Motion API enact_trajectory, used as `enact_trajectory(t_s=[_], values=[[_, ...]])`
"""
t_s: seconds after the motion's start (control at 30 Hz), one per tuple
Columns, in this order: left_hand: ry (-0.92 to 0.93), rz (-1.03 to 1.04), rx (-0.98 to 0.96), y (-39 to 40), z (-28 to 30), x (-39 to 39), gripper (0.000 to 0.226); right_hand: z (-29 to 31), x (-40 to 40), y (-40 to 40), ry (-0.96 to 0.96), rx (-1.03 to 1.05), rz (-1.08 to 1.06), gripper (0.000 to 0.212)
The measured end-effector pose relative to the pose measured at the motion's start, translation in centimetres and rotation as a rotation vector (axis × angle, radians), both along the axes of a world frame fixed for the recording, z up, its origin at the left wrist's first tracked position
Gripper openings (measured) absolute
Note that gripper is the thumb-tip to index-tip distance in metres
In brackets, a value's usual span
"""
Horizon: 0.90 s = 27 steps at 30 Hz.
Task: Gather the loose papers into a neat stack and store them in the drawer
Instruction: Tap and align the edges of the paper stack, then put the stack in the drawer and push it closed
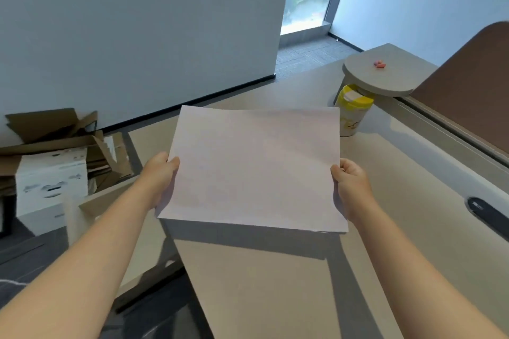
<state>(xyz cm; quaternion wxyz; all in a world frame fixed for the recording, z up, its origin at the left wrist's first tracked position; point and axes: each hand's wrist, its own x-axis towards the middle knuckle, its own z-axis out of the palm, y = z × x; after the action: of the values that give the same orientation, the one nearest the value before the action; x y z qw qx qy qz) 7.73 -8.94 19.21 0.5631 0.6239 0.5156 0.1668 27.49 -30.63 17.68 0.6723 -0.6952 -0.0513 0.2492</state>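
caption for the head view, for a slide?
Both hands, left and right, hold a paper stack by its side edges above the desk.

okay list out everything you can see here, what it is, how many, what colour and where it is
papers: one stack, sheet count unclear, white, held above the desk at centre
desk: one, beige, centre and right
canister: one, yellow lid, pale body, far side of desk under the round shelf
round shelf: one, grey, back right
small items: a few, pink-orange, on the round shelf
cable port: one, black, desk's right edge
cardboard: pile, brown, floor at left
box: one, white, among the cardboard
left hand: gripping papers' left edge
right hand: gripping papers' right edge
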Motion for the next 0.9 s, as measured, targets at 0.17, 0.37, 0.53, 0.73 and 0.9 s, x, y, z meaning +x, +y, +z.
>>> enact_trajectory(t_s=[0.17, 0.37, 0.53, 0.73, 0.9], values=[[0.017, 0.067, -0.119, -1.1, 0.3, -8.3, 0.037, 0.7, -4.6, 2.7, 0.000, 0.034, 0.170, 0.042], [0.045, 0.346, 0.107, -0.8, 0.7, -16.0, 0.027, 0.9, -10.7, 6.9, -0.125, -0.124, 0.372, 0.012], [0.042, 0.494, 0.218, 1.9, 0.3, -22.0, 0.029, -0.2, -14.6, 12.2, -0.170, -0.326, 0.596, 0.022], [0.018, 0.656, 0.188, 5.6, -1.1, -26.8, 0.029, -3.2, -16.9, 17.4, -0.282, -0.580, 0.710, 0.045], [0.086, 0.695, 0.146, 7.6, -4.4, -28.1, 0.020, -4.8, -17.3, 18.9, -0.441, -0.747, 0.742, 0.042]])
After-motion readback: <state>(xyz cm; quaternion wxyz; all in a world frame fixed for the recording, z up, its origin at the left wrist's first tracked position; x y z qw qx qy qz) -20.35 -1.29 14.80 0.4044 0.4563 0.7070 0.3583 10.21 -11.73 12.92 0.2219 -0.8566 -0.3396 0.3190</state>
